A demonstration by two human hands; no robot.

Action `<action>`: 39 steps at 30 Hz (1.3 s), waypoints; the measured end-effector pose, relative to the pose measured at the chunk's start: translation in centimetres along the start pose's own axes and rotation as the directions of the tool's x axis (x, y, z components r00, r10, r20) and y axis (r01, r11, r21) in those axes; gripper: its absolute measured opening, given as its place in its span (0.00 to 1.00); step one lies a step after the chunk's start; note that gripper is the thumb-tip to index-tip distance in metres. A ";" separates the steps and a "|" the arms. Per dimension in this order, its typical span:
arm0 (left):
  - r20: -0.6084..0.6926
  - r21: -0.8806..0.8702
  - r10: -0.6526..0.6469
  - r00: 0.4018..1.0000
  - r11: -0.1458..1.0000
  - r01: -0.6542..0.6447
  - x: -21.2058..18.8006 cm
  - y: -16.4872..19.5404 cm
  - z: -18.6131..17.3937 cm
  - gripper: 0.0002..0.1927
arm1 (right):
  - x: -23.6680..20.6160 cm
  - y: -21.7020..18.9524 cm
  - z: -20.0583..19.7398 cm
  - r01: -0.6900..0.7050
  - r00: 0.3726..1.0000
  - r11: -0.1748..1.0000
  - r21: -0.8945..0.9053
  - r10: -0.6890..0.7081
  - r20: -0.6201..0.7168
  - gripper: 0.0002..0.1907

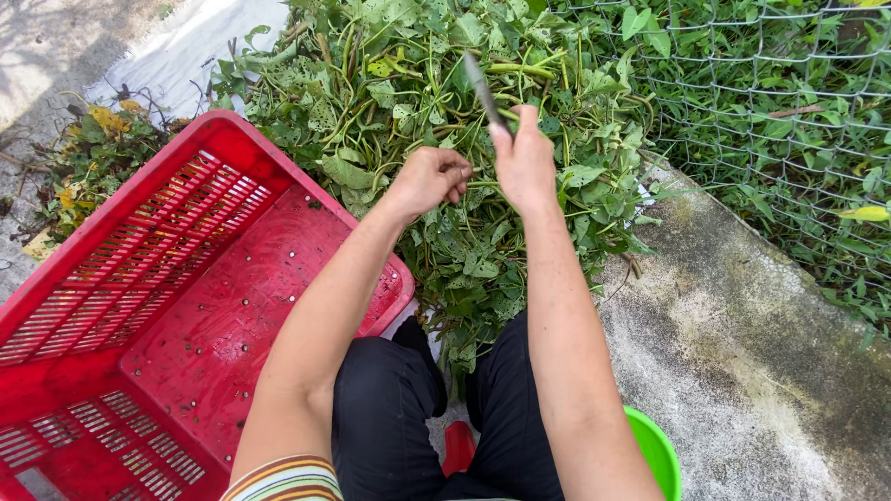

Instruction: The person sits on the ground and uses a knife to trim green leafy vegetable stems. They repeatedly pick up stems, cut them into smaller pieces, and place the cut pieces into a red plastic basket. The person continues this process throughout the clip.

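Observation:
A big heap of green leafy vines (436, 102) with long thin stalks lies on the ground in front of me. My right hand (522, 160) is raised over the heap and grips a knife (483, 88) whose dark blade points up and away. My left hand (432, 178) is closed around green stalks in the heap, just left of the right hand. Both forearms reach out over my knees in black trousers (390, 417).
A large red slatted plastic crate (139, 306) stands at my left, its bottom bare. A green plastic bowl's rim (657, 450) shows by my right leg. A concrete slab (733, 353) runs along the right, with a wire mesh fence (770, 111) and greenery behind it. Wilted yellow leaves (88, 158) lie far left.

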State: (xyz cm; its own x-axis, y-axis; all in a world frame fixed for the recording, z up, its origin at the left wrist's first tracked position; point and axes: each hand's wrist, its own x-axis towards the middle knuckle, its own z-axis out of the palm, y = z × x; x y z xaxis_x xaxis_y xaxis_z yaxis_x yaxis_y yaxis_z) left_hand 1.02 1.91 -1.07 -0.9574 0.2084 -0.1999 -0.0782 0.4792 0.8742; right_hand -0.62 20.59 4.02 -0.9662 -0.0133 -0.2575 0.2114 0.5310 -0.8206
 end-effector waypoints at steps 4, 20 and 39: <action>-0.099 0.839 0.278 0.956 0.540 -0.070 0.0 -1.1 1.1 0.21 | 0.0 0.3 -2.0 0.019 0.998 0.994 -0.109 -0.026 -0.061 0.42; -0.120 0.350 0.075 0.990 0.936 -0.029 2.1 -2.5 -0.9 0.10 | -1.4 -0.4 -1.4 0.116 0.992 0.973 0.198 -0.124 0.029 0.35; -0.148 -0.844 -0.101 0.984 0.531 -0.072 -0.8 3.6 -6.1 0.07 | -2.0 -1.2 0.0 -0.191 0.745 0.587 0.787 -0.435 0.505 0.23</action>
State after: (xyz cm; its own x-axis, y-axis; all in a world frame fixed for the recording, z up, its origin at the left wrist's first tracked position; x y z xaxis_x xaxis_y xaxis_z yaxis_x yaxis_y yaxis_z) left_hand -0.18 -1.72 4.96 -0.9751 0.0307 -0.2198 -0.2072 -0.4801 0.8524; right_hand 1.08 20.02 5.49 -0.7373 -0.6692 -0.0924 0.4245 -0.3526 -0.8340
